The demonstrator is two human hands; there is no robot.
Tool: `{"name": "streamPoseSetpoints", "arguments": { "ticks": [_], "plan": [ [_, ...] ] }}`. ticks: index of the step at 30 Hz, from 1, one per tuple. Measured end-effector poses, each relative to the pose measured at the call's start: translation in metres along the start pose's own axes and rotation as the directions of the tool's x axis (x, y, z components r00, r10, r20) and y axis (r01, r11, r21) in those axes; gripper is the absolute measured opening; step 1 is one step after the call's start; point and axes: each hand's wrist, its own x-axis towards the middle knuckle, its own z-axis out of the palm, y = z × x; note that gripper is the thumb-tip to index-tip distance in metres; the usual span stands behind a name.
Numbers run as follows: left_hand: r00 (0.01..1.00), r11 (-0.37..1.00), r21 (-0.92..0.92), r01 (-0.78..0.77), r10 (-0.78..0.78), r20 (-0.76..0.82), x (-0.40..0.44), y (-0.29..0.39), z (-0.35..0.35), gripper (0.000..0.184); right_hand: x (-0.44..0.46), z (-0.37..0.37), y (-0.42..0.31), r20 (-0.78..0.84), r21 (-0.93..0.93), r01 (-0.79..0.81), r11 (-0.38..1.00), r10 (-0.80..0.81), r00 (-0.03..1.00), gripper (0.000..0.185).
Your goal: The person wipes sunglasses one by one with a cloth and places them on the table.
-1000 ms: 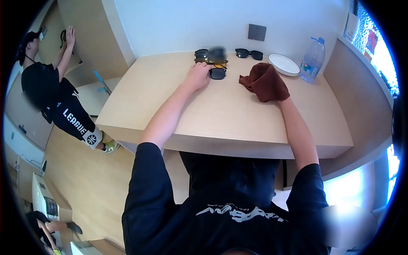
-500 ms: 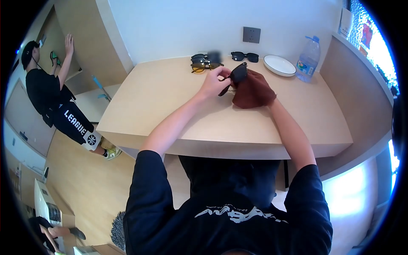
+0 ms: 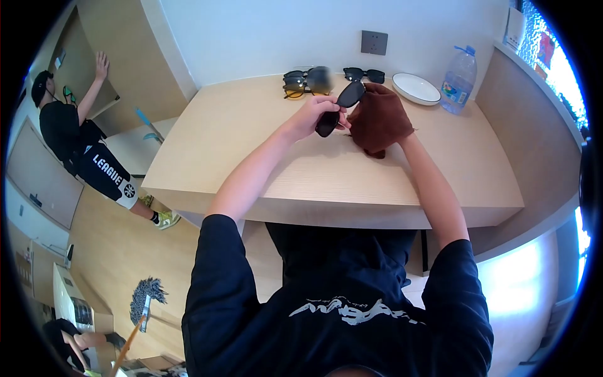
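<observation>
My left hand is closed on a pair of dark sunglasses, gripping them near the bridge with the lenses slanting up to the right. A brown cloth covers most of my right hand, which bunches it right beside the far lens; the fingers are hidden under the fabric. Behind my hands, several more pairs of glasses, some dark and one yellow-tinted, lie close together on the wooden desk. Another dark pair of sunglasses rests to their right, near the wall.
A white plate and a large plastic bottle stand at the desk's back right, beside a raised side panel. At left, a person touches a cabinet door. A grey mop lies over the floor; another person is at lower left.
The sunglasses have turned so both lenses show, and the cloth has shifted around my right hand. The mop has come further into view at lower left.
</observation>
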Motion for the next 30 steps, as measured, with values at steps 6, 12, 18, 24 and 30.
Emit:
{"name": "streamPoseSetpoints", "arguments": {
  "ticks": [6, 12, 18, 24, 30],
  "plan": [
    [0.986, 0.945, -0.308, 0.114, -0.071, 0.149, -0.002, -0.008, -0.003, 0.035, -0.013, 0.020, 0.015, 0.085, 0.610, -0.409, 0.679, 0.457, 0.885, 0.029],
    [0.980, 0.938, -0.304, 0.167, -0.123, 0.157, -0.005, -0.016, 0.023, 0.033, -0.016, 0.013, 0.004, -0.068, -0.055, -0.251, 0.966, 0.247, 0.967, 0.016],
    [0.970, 0.953, -0.232, 0.193, -0.149, 0.193, 0.002, -0.028, 0.004, 0.032, -0.006, 0.014, -0.018, 0.281, 0.884, -0.409, 0.228, 0.440, 0.853, 0.021],
    [0.981, 0.969, -0.209, 0.129, -0.094, 0.172, 0.001, -0.028, 0.013, 0.032, -0.016, 0.012, -0.011, -0.159, 0.359, -0.434, 0.827, 0.512, 0.844, 0.025],
    [0.998, 0.991, -0.123, 0.052, -0.049, 0.028, 0.002, -0.020, 0.017, 0.030, 0.002, -0.020, -0.032, 0.029, -0.109, -0.537, 0.837, 0.542, 0.840, 0.015]
  ]
}}
